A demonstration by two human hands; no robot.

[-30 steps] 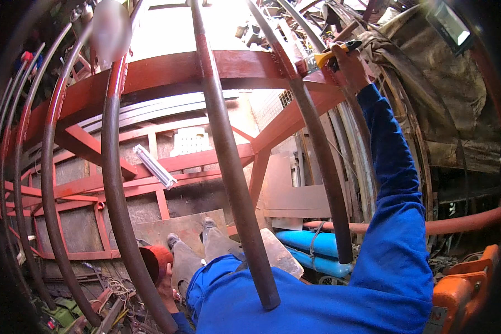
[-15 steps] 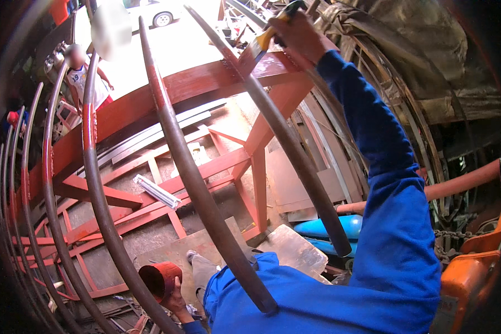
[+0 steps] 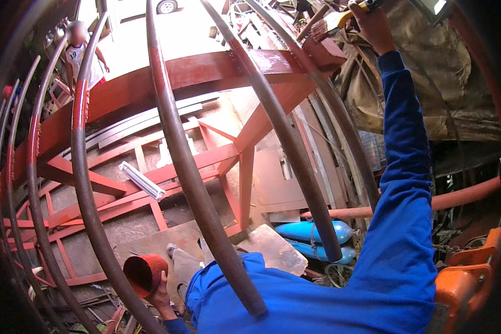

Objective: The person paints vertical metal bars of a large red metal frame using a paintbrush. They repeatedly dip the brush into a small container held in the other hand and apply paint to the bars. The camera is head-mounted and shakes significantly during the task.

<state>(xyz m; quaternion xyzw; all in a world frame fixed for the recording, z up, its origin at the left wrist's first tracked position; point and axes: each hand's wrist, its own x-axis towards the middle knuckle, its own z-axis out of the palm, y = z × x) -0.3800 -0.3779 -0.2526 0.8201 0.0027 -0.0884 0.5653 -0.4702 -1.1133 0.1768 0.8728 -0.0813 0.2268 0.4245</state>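
My right hand point(image 3: 373, 28) reaches out to the far right, its fingers closed round the handle of a paintbrush point(image 3: 334, 22). The reddish bristles are close to the right end of a red-painted steel beam point(image 3: 206, 75); whether they touch it I cannot tell. Low on the left, my left hand point(image 3: 161, 298) grips an open can point(image 3: 158, 266) coated with red paint, tilted so its dark inside shows. Several long dark pipes point(image 3: 192, 167) cross the beam, with red paint where they meet it. The rightmost pipe point(image 3: 339, 117) passes left of my right arm.
A red frame point(image 3: 245, 183) stands below the pipes. Blue cylinders point(image 3: 317, 229) lie near my right side, beside an orange machine point(image 3: 465, 286). A brown tarp point(image 3: 428, 83) hangs at the right. A person point(image 3: 82, 58) stands far left. One pipe end point(image 3: 256, 306) overlaps my torso.
My right hand has moved right with the paintbrush, away from a pipe and toward the beam's right end. The view has shifted rightward. My left hand still holds the can.
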